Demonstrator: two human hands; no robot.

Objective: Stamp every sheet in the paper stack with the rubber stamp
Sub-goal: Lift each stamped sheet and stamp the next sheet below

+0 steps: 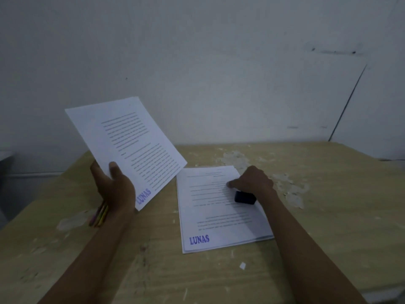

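My left hand (pixel 114 185) holds a printed sheet (pixel 131 145) up in the air, tilted, left of the stack; a blue "LUNAS" stamp mark shows at its lower corner. The paper stack (pixel 214 218) lies on the wooden table (pixel 317 216), and its top sheet carries a blue "LUNAS" mark at the near left corner. My right hand (pixel 252 183) rests on the stack's far right part, fingers pressing the paper. The black rubber stamp (pixel 245 197) sits under the heel of that hand, partly gripped.
Several coloured pencils or pens (pixel 99 215) lie on the table below my left wrist. The tabletop is scuffed with pale peeling patches (pixel 291 189). A small white scrap (pixel 242 265) lies near the front. A grey wall stands behind the table.
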